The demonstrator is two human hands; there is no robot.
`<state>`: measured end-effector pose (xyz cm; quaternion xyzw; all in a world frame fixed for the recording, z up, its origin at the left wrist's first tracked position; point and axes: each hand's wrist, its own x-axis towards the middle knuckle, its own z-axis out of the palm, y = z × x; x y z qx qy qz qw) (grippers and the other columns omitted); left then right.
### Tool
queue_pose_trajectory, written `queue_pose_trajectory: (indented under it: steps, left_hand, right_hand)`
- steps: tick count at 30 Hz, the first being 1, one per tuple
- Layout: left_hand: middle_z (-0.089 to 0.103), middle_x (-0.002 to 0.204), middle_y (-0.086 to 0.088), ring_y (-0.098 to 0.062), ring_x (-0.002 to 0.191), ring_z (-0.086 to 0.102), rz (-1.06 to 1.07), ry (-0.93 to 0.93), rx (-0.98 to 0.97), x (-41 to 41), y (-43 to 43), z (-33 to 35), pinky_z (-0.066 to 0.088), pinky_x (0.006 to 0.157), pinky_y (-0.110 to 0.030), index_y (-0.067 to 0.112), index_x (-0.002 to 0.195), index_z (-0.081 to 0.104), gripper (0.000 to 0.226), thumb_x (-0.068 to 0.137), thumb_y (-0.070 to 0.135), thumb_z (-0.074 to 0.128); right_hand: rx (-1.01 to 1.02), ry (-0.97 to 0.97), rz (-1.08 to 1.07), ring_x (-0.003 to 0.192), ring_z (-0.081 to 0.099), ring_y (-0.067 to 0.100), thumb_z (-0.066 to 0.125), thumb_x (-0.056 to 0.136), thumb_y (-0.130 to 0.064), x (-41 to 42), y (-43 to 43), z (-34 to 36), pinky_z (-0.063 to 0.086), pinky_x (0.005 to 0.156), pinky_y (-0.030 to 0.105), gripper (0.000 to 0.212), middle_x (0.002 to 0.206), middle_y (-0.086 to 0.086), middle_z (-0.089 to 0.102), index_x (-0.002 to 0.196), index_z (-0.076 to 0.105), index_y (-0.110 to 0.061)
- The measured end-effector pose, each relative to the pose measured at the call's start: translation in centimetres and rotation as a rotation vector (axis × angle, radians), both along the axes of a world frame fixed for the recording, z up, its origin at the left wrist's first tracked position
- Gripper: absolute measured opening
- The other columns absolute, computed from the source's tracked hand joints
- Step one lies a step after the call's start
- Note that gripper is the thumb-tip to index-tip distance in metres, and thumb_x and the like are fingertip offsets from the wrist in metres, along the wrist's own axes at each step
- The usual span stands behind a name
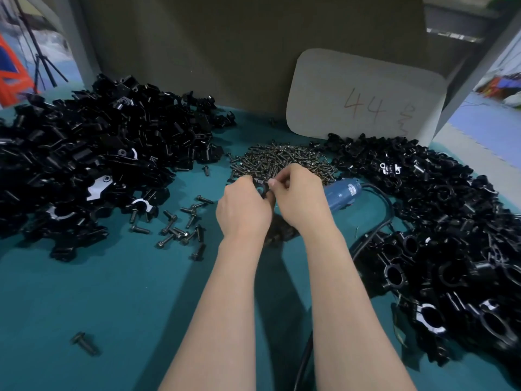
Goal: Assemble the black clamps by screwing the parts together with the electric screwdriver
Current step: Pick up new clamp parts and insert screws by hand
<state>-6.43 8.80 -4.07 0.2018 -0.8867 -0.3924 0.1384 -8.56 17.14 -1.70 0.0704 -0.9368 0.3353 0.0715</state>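
The grip of the left hand (pixel 244 211) and right hand (pixel 300 194) is pinched on one black clamp (pixel 261 189) over the counter (pixel 112 292). The electric screwdriver (pixel 339 194) lies unused beside them; many loose parts (pixel 84 153) wait.

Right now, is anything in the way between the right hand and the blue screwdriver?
Nothing visible. The blue screwdriver lies right of the right hand, with no parts between them. That hand is busy: it and the left hand hold a black clamp piece.
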Motion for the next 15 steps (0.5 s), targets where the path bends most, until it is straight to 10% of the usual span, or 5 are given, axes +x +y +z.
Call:
queue_pose_trajectory:
  steps: [8,15]
  left_hand:
    - [0.066,0.092,-0.008,-0.031,0.081,0.059,-0.042,-0.076,0.178,0.0,-1.1,0.7,0.041,0.061,-0.030,0.010,0.098,0.063,0.019,0.089,0.026,0.058]
    - [0.066,0.104,-0.011,-0.033,0.092,0.061,-0.019,-0.055,0.113,0.3,-0.1,0.1,0.046,0.070,-0.035,0.011,0.111,0.058,0.033,0.093,0.038,0.058]
  right_hand:
    - [-0.201,0.142,0.151,0.066,0.049,-0.003,0.061,0.087,-0.010,0.4,0.2,-0.4,0.037,0.064,0.006,0.009,0.074,-0.014,0.054,0.086,0.056,-0.018]
    - [-0.124,0.020,0.083,0.072,0.050,0.006,0.060,0.092,-0.025,-0.5,0.0,-0.6,0.032,0.060,0.014,0.006,0.071,-0.017,0.052,0.087,0.060,-0.021]
